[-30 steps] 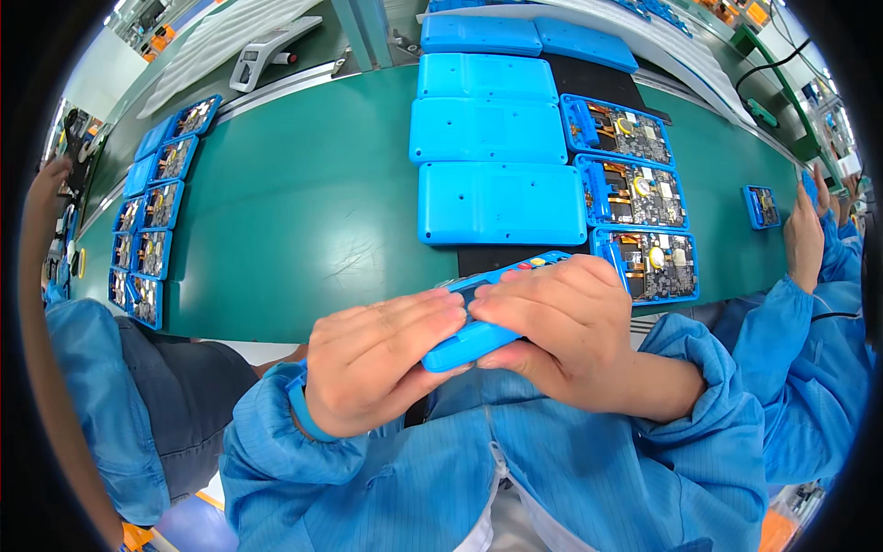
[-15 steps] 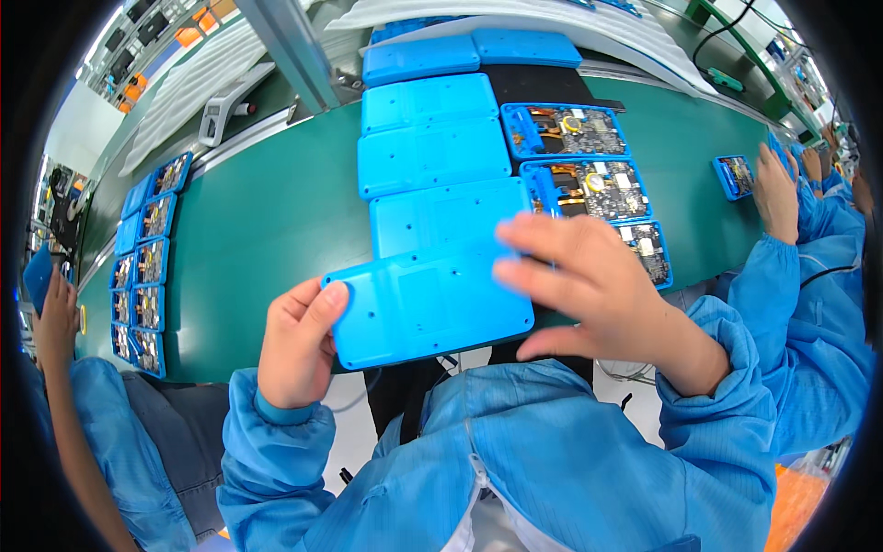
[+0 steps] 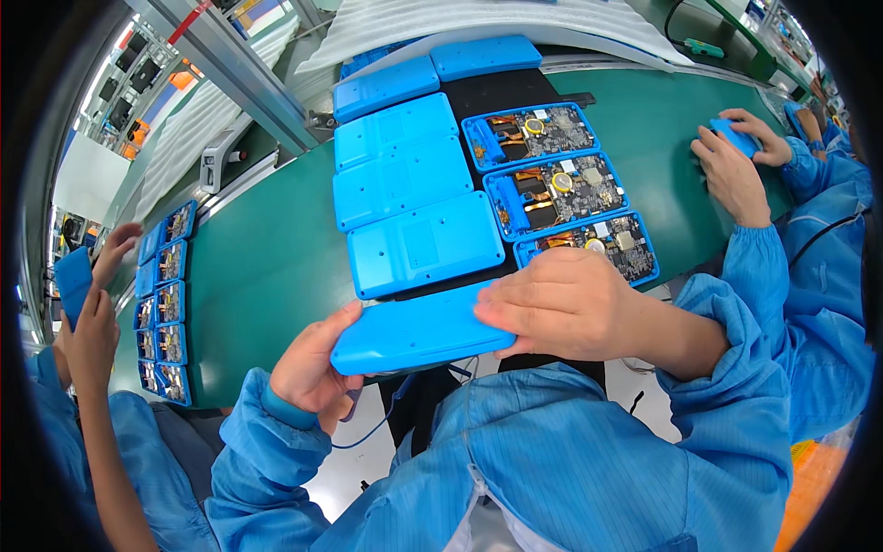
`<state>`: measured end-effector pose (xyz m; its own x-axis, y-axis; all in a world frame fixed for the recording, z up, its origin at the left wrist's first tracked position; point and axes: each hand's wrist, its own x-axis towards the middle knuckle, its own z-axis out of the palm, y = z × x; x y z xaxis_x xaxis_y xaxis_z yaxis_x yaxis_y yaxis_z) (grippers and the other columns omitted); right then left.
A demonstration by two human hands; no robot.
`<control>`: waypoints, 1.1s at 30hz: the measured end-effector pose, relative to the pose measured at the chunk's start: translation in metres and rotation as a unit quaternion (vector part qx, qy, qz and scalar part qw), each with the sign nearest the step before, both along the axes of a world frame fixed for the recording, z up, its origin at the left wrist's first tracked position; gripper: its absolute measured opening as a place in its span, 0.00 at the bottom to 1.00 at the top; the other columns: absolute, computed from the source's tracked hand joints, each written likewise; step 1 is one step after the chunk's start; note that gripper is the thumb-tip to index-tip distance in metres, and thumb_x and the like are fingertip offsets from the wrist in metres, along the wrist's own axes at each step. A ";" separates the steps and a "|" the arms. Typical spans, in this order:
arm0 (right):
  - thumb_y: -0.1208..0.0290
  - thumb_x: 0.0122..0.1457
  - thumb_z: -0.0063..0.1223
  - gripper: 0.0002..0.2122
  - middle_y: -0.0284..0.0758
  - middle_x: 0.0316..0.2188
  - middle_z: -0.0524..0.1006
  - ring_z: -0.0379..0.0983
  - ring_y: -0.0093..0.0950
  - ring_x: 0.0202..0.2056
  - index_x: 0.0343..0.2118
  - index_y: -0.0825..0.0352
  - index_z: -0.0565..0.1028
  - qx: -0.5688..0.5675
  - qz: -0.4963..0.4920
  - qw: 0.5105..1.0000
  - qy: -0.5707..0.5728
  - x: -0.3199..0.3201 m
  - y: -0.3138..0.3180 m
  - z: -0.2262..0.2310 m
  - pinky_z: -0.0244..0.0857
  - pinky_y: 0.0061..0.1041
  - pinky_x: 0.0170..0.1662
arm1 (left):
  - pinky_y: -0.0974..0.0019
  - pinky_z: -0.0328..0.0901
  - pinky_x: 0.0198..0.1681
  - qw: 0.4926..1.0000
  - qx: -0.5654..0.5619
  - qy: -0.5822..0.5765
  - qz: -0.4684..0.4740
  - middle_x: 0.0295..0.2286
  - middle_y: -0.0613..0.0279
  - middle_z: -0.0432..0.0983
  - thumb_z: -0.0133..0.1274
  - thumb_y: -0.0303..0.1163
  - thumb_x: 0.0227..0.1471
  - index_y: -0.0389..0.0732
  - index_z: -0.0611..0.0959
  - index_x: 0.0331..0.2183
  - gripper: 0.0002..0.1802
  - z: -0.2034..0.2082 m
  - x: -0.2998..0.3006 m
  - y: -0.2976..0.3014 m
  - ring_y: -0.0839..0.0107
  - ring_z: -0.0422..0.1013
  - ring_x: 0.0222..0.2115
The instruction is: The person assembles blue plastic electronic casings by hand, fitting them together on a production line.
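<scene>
Between my two hands is a blue plastic device case (image 3: 418, 324), tilted so that its long near edge shows. My left hand (image 3: 317, 359) is closed on its left end, thumb on top. At the right end my right hand (image 3: 561, 308) grips it, fingers pressed together over the top. Just beyond it lies a blue case (image 3: 425, 244) on the bench, first in a column of similar closed cases. To the right, open cases (image 3: 556, 191) show circuit boards, ribbon cables and a round yellow part; my right hand partly covers the nearest open case (image 3: 635, 244).
The bench has a green mat (image 3: 267, 267). Open units (image 3: 170, 308) stand in two columns at left, by a co-worker's hands (image 3: 92, 322). Another co-worker's hands (image 3: 736, 170) hold a blue case at right. A metal post (image 3: 230, 74) rises at the far edge, near white foam sheets (image 3: 497, 32).
My right hand has closed onto the case's right end. The case has tipped, turning its near edge into view. The right-hand co-worker has picked up a unit.
</scene>
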<state>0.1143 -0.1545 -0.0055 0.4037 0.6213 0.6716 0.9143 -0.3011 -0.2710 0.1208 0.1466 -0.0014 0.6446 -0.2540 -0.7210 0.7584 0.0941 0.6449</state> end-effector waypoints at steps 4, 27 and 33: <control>0.69 0.47 0.56 0.15 0.39 0.36 0.76 0.74 0.31 0.36 0.37 0.70 0.73 -0.033 0.006 0.998 -0.050 0.001 -0.006 -0.006 0.68 0.27 0.36 | 0.74 0.68 0.23 0.991 0.043 -0.082 -0.095 0.26 0.62 0.75 0.46 0.46 0.57 0.34 0.75 0.38 0.22 0.007 0.005 -0.004 0.76 0.72 0.22; 0.65 0.47 0.58 0.11 0.38 0.38 0.75 0.70 0.38 0.42 0.32 0.63 0.77 0.052 -0.251 0.962 -0.098 0.111 -0.030 0.087 0.63 0.36 0.44 | 0.48 0.47 0.57 0.673 0.247 -0.490 -0.496 0.55 0.51 0.56 0.61 0.44 0.39 0.49 0.70 0.52 0.36 0.119 -0.032 -0.012 0.46 0.50 0.57; 0.58 0.51 0.50 0.15 0.36 0.40 0.75 0.70 0.36 0.44 0.39 0.58 0.76 -0.164 -0.485 0.849 0.129 0.289 -0.120 0.080 0.64 0.35 0.47 | 0.54 0.59 0.48 0.637 0.315 -0.646 -0.278 0.44 0.44 0.67 0.62 0.44 0.38 0.40 0.75 0.45 0.32 0.186 0.013 -0.004 0.48 0.64 0.47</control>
<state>0.4037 -0.2744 0.0750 0.9400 0.0493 0.3376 0.1161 -0.9767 -0.1806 0.1336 0.1426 0.1842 0.7404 -0.6242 0.2495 -0.6411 -0.5440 0.5413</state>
